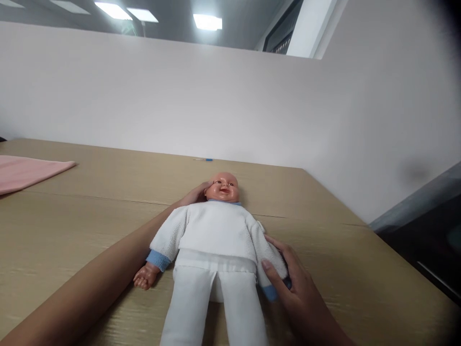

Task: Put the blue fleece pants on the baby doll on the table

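A baby doll (212, 235) in a white top and white trousers lies face up on the wooden table (90, 211), its head towards the far wall. My left hand (194, 194) reaches under the side of the doll's head and cups it; most of its fingers are hidden. My right hand (293, 283) is closed round the doll's blue-cuffed sleeve (268, 259) at the wrist, with the thumb on top. The doll's other arm, its bare hand (144, 278) showing, rests on the table next to my left forearm.
A folded pink cloth (25, 173) lies at the table's far left. A small pen-like object (203, 159) rests by the white partition wall (180, 96). The table's right edge drops to a dark floor area (425, 240).
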`<move>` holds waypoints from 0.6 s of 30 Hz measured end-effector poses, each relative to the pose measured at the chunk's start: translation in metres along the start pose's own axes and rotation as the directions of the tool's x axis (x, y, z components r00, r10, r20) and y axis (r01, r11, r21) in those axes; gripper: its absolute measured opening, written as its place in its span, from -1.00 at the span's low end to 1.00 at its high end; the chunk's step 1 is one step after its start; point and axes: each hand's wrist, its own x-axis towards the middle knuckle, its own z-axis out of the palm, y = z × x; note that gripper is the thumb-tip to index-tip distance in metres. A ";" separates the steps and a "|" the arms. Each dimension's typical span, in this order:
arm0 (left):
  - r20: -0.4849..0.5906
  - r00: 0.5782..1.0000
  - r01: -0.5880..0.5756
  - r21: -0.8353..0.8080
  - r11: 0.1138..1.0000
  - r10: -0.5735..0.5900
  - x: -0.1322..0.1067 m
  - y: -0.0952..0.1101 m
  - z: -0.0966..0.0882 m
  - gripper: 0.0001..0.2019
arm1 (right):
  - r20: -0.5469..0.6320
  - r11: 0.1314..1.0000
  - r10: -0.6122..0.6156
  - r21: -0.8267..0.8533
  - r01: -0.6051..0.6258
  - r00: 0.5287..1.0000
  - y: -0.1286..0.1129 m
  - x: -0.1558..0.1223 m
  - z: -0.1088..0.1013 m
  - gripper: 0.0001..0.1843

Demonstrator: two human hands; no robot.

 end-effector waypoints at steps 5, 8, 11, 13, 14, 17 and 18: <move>0.087 0.995 0.048 0.044 0.998 -0.051 -0.004 -0.003 0.014 -0.55 | -0.073 0.991 0.046 0.125 -0.037 0.996 0.003 0.002 0.007 -0.34; 0.082 0.996 0.027 0.121 0.992 -0.037 -0.001 -0.003 0.012 -0.51 | -0.107 0.981 0.048 0.193 -0.026 0.993 0.004 0.005 0.011 -0.34; 0.038 0.999 -0.010 0.220 0.975 0.001 0.002 -0.001 0.011 -0.42 | -0.133 0.979 0.030 0.204 -0.002 0.991 0.006 0.009 0.013 -0.37; 0.023 0.999 -0.033 0.380 0.924 0.026 0.000 0.004 0.012 -0.33 | -0.155 0.978 0.011 0.206 0.021 0.988 0.009 0.013 0.014 -0.40; 0.007 0.999 -0.040 0.470 0.882 0.042 -0.002 0.008 0.012 -0.29 | -0.170 0.976 0.003 0.213 0.034 0.985 0.012 0.015 0.014 -0.42; -0.093 0.988 -0.028 0.662 0.749 0.119 -0.011 0.025 0.014 -0.31 | -0.199 0.959 -0.010 0.275 0.065 0.980 0.022 0.023 0.013 -0.42; -0.132 0.979 -0.022 0.694 0.719 0.158 -0.015 0.031 0.016 -0.33 | -0.205 0.952 -0.010 0.297 0.072 0.979 0.025 0.026 0.013 -0.42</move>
